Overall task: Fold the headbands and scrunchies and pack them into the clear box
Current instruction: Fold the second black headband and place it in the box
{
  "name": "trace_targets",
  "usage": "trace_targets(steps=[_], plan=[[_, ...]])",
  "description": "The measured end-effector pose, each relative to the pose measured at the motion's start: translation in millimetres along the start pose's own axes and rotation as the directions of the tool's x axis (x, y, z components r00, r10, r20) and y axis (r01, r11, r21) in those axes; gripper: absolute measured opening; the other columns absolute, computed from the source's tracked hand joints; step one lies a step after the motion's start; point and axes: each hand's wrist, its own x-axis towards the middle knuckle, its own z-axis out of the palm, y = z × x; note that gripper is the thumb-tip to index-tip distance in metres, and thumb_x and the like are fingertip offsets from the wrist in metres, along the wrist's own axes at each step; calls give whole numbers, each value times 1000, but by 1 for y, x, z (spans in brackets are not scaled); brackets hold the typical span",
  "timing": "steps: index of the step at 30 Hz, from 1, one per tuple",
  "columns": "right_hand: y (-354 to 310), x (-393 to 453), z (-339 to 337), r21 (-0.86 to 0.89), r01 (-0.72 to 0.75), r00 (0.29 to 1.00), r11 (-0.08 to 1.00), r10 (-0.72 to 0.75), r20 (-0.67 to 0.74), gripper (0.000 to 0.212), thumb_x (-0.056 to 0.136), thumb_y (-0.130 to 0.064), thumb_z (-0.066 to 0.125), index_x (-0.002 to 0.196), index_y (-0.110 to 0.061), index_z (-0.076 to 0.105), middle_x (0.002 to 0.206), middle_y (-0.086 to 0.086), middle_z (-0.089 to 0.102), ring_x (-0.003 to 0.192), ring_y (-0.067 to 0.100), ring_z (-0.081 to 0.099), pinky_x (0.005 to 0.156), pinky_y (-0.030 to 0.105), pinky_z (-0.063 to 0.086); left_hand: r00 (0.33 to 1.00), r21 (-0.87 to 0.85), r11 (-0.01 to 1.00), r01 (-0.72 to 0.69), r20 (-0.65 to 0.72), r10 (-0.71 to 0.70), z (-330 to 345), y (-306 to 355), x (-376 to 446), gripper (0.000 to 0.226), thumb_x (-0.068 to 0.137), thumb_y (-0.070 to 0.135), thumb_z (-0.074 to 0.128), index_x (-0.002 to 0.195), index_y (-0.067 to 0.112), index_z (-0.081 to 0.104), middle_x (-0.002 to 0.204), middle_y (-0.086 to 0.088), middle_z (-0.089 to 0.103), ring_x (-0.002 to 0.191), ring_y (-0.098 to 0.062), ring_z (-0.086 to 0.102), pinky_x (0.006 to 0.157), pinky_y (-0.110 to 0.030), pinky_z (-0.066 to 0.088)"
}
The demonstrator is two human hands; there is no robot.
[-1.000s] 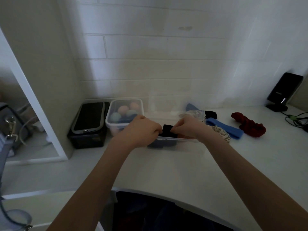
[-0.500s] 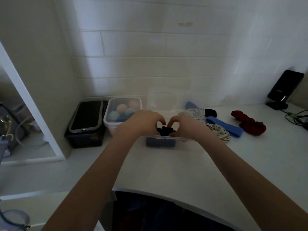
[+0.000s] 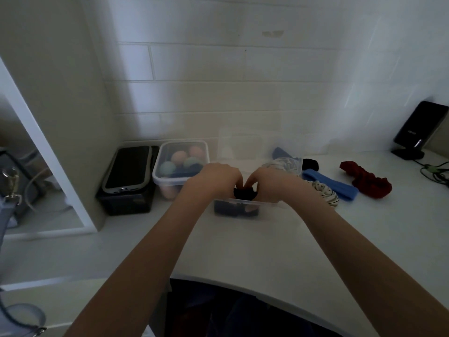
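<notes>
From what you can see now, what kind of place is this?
Probably a home dressing or vanity corner: a white counter against a tiled wall, a mirror at the left, and hair accessories such as a red scrunchie beside a clear box.

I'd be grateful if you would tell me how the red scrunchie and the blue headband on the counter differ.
The red scrunchie is dark red and bunched into ruffles; the blue headband is bright blue, flat and smooth. The red scrunchie lies apart at the far right, while the blue headband lies against a striped fabric piece, nearer the clear box. Both rest loose on the white counter, outside the box, touched by neither hand.
</notes>
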Motion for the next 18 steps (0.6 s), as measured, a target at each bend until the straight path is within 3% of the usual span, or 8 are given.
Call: trace_targets(steps=[3, 7, 11, 18], plan=[[1, -2, 4, 21, -8, 998, 1000, 9, -54, 45, 75, -36, 74, 114, -14, 68, 105, 11, 70, 91, 25, 65, 73, 28, 47, 1000, -61, 998, -7, -16, 6, 0, -2, -1, 30, 86, 33, 57, 116, 31, 62, 107, 4, 67, 92, -18, 60, 71, -28, 41], [12, -1, 8, 226, -11, 990, 974, 43, -134, 36, 75, -31, 74, 107, -17, 63, 110, 7, 65, 98, 21, 62, 83, 31, 49, 1000, -167, 986, -11, -29, 6, 1, -3, -2, 32, 84, 31, 60, 115, 26, 63, 111, 3, 68, 98, -18, 61, 77, -29, 46], [23, -3, 11, 391, -64, 995, 918, 90, -49, 38, 76, -27, 73, 110, -19, 58, 107, 3, 70, 101, 17, 62, 87, 30, 50, 998, -303, 953, -14, -64, -5, 5, -6, -1, 37, 81, 27, 65, 118, 22, 63, 112, 2, 70, 97, -15, 65, 82, -29, 51], [26, -8, 9, 412, -44, 999, 910, 50, -3, 44, 76, -27, 74, 118, -25, 60, 109, -3, 72, 102, 14, 63, 91, 29, 49, 998, -385, 922, -43, -63, 21, 4, -6, -6, 38, 79, 35, 66, 117, 30, 62, 110, 10, 71, 92, -7, 66, 84, -29, 53]])
